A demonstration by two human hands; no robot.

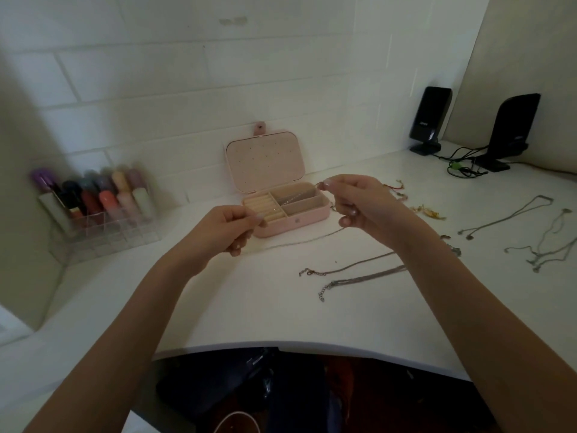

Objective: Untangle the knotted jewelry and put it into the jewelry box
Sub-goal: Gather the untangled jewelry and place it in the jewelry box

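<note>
Left hand (232, 228) and right hand (349, 200) each pinch end of thin chain (299, 242), stretched to lay into open jewelry box (290, 210) at 12 o'clock

- We saw a dim, flat-lit scene; the white worktop (249, 307) read grey, brightest near its middle.
- Soft shadows fell under both forearms, with no glare.
- The nail polish bottles (93, 192) at the worktop's left edge were smeared with blur.
- Wide-angle distortion bowed the worktop's near edge and curved the wall tiles (140, 79).
- Below the near edge, everything sank into near-black.
</note>
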